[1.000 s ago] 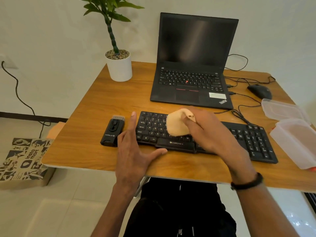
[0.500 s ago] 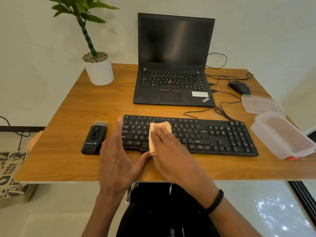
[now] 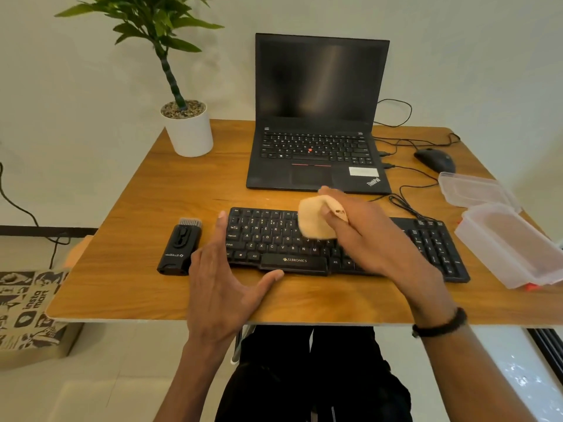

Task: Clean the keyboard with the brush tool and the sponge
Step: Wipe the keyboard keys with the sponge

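bare table [image 3: 158, 190] left | laptop [image 3: 316, 166] behind keyboard [image 3: 274, 239] | containers [image 3: 511, 242] right (crowded)

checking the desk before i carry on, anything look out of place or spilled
Nothing stands out. The right hand grips the sponge over the keyboard, the left hand steadies its left end, and the brush tool lies flat beside it. No spill shows on the table.

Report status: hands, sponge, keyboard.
Right hand grips beige sponge over black keyboard. Left hand open, bracing its left end. Black brush tool idle beside.
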